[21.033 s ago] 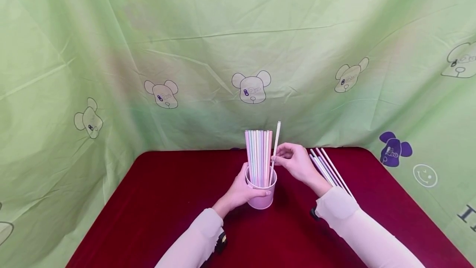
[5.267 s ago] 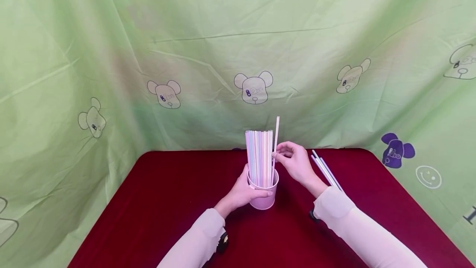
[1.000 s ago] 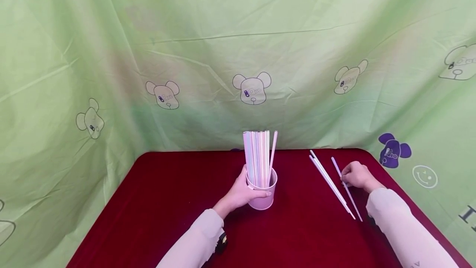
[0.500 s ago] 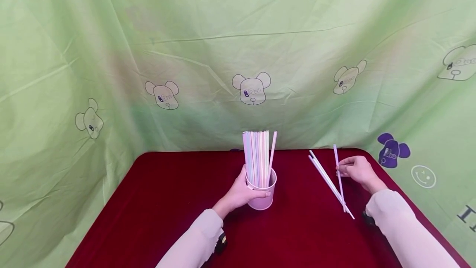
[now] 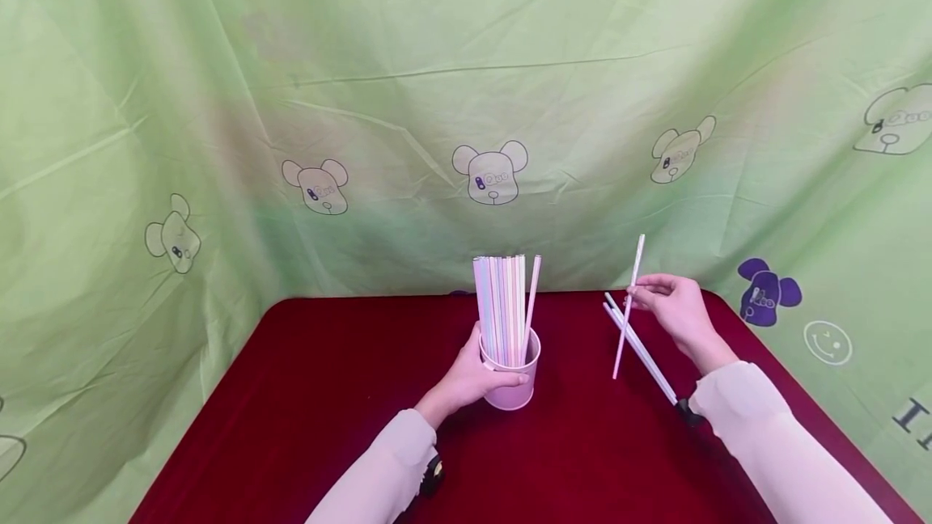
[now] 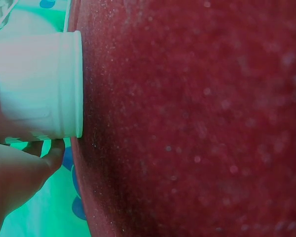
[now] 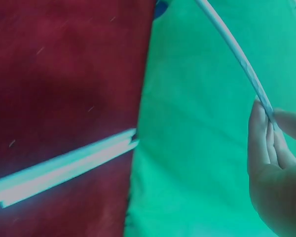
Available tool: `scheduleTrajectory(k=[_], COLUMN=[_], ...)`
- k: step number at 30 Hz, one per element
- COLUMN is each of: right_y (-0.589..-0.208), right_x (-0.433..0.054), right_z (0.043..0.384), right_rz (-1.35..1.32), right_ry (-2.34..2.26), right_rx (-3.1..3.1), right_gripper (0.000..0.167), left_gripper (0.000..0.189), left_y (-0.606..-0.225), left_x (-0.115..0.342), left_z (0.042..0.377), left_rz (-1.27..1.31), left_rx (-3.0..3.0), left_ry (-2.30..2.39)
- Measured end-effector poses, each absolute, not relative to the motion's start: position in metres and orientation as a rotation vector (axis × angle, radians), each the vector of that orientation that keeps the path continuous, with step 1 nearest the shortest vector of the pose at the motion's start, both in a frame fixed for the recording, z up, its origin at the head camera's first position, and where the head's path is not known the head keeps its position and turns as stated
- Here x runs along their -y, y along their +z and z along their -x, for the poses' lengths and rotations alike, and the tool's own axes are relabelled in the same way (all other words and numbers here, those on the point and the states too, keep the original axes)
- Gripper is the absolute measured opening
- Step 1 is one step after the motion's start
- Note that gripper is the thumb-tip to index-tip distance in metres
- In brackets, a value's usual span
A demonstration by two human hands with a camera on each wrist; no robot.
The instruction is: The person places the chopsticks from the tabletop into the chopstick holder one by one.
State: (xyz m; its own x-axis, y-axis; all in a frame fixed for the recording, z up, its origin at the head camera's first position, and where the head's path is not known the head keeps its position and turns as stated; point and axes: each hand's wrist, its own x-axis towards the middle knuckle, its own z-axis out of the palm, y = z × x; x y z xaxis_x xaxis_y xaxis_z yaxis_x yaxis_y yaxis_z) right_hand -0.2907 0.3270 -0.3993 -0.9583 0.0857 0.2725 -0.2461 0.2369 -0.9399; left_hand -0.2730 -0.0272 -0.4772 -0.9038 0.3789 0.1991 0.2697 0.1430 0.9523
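Note:
In the head view, my left hand (image 5: 469,370) grips a small pink bucket (image 5: 510,396) round its side, thumb across the front. Inside it stands a dense bunch of pastel straws (image 5: 501,306), and a single straw (image 5: 534,293) leans apart at the right. My right hand (image 5: 677,310) pinches one pale straw (image 5: 621,350) near its middle, tilted and raised over the table. The left wrist view has the bucket (image 6: 34,84) sideways, with my fingers behind it. Thumb and fingertips meet on the straw (image 7: 237,52) in the right wrist view.
A few loose straws (image 5: 648,358) lie side by side on the dark red tabletop (image 5: 349,378), below the right hand. A green printed cloth (image 5: 408,103) hangs behind the table and along its sides.
My right hand has lifted one straw off the table and brought it leftward and up. The loose straws are fewer than 21 seconds ago and the bunch is fuller. My left hand stays on the bucket.

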Motion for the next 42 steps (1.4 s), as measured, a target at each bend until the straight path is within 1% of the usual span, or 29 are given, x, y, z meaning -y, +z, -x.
scheduleTrajectory(k=[7,15,21,25,30,31,38,42], right_y=[-0.377,-0.351,-0.343,-0.344,-0.352,-0.354,-0.359,-0.375], right_x=[-0.298,-0.259,-0.234,-0.223,-0.212,-0.209,-0.181,-0.176], right_z=[0.289,0.281,0.277,0.278,0.279,0.279,0.266,0.272], right_rz=[-0.204,-0.296,-0.341,-0.359,-0.388,-0.394,-0.425,-0.421], right_ry=[1.845,1.982,1.967,1.936,1.778,1.734,1.509,1.484], right_rx=[2.071,1.837,1.801,1.821,1.954,1.992,2.184,2.235], right_gripper=[0.017,0.015,0.015,0.015,0.026,0.027,0.017,0.016], left_gripper=[0.100,0.100,0.100,0.100,0.099,0.099,0.101,0.101], left_y=[-0.478,-0.478,-0.479,-0.478,-0.479,-0.479,-0.479,-0.478], left_x=[0.027,0.027,0.027,0.028,0.028,0.028,0.028,0.028], left_z=[0.274,0.274,0.273,0.273,0.273,0.273,0.272,0.273], left_rz=[-0.667,-0.645,-0.646,-0.654,-0.674,-0.679,-0.669,-0.684], left_rx=[-2.317,-2.329,-2.329,-2.337,-2.350,-2.351,-2.318,-2.308], left_ry=[1.879,1.874,1.882,1.874,1.866,1.867,1.885,1.895])
